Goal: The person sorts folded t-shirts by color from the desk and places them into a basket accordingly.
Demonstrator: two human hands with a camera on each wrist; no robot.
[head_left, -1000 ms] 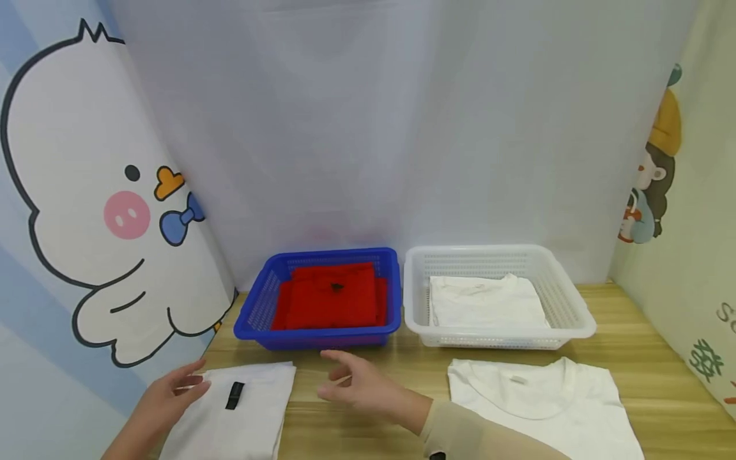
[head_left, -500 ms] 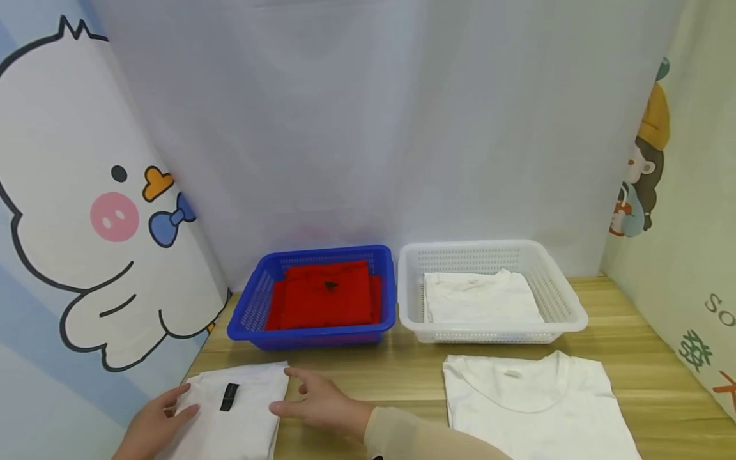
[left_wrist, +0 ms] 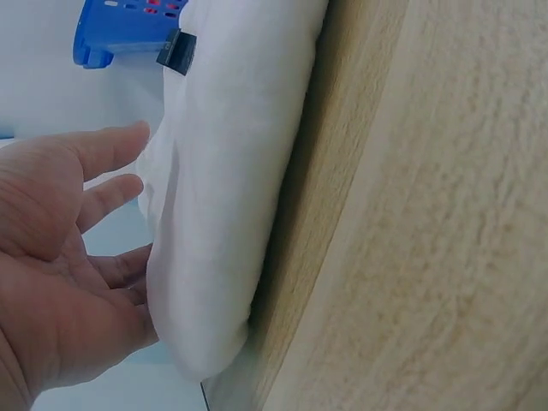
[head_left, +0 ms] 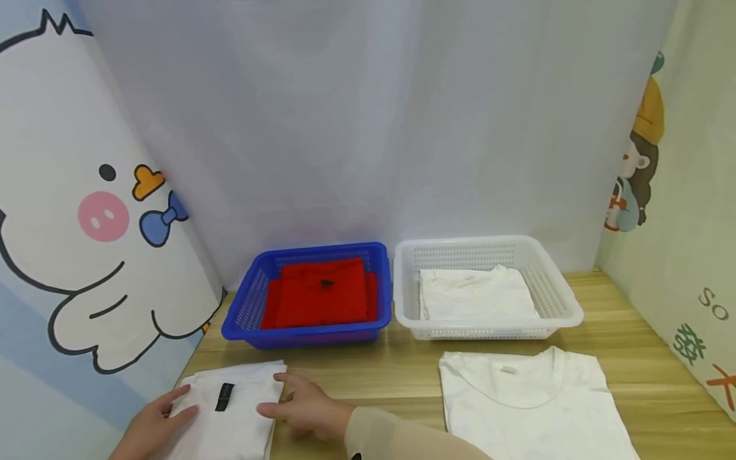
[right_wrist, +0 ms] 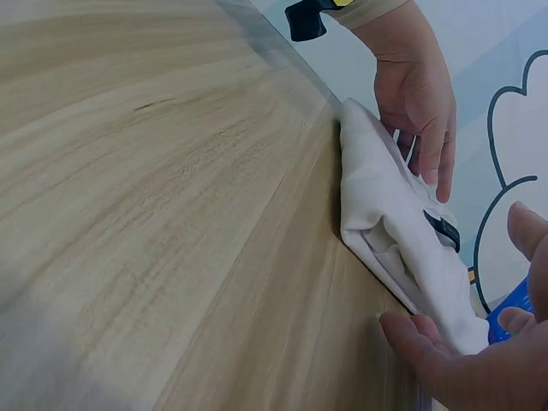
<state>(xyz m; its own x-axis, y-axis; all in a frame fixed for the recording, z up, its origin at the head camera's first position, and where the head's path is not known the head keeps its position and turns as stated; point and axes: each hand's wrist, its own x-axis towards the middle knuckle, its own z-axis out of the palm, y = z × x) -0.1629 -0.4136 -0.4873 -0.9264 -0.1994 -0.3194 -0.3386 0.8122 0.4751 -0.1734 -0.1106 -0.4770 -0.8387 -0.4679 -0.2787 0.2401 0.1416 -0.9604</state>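
Note:
A thick folded white shirt [head_left: 230, 431] with a black neck label [head_left: 225, 397] lies on the table at the lower left of the head view. My left hand [head_left: 151, 427] is at its left side, thumb and fingers spread. In the left wrist view, the lower fingers of that hand [left_wrist: 73, 231] reach the shirt's side edge, and some tips are hidden behind the cloth. Across from it, my right hand [head_left: 313, 409] is at the right edge, thumb and forefinger apart over the border. In the right wrist view, this hand [right_wrist: 479, 372] has its fingertips low beside the fold.
Behind the shirt stands a blue basket [head_left: 310, 338] holding folded red clothes [head_left: 324, 297]. Right of it is a white basket [head_left: 489, 332] with a folded white garment [head_left: 474, 297]. Another white shirt [head_left: 535, 415] lies flat at the front right. Printed curtains [head_left: 368, 128] enclose the table.
My right hand has moved left from the bare table to the folded shirt's right edge. My left hand has closed in slightly on the left edge. The head view has shifted a little.

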